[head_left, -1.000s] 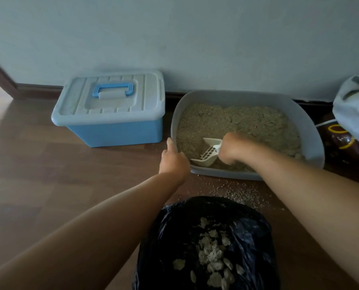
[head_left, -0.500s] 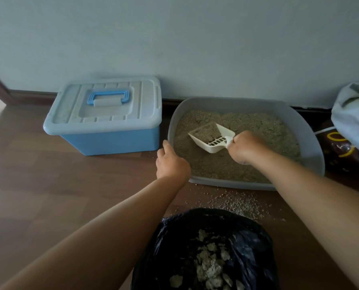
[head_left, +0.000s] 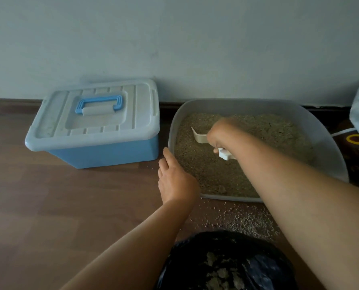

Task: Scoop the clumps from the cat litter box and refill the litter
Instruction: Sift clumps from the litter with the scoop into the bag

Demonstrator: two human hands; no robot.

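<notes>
Here, right hand (head_left: 222, 137) fisted around the scoop (head_left: 200, 138) over the litter, left hand (head_left: 175, 178) loosely spread on the litter box (head_left: 329, 151) rim.

Home floor: litter box (head_left: 329, 155); storage bin (head_left: 95, 141)

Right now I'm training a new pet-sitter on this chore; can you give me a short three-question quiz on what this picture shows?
1. True or false: the blue storage box has its lid on.
2. Which hand holds the scoop?
3. Spilled litter on the floor lies: A) left of the storage box, B) between the litter box and the black bag, C) on the lid.

Key: 1 true; 2 the right hand, while the left hand rests at the litter box's near-left corner; 3 B.
</notes>
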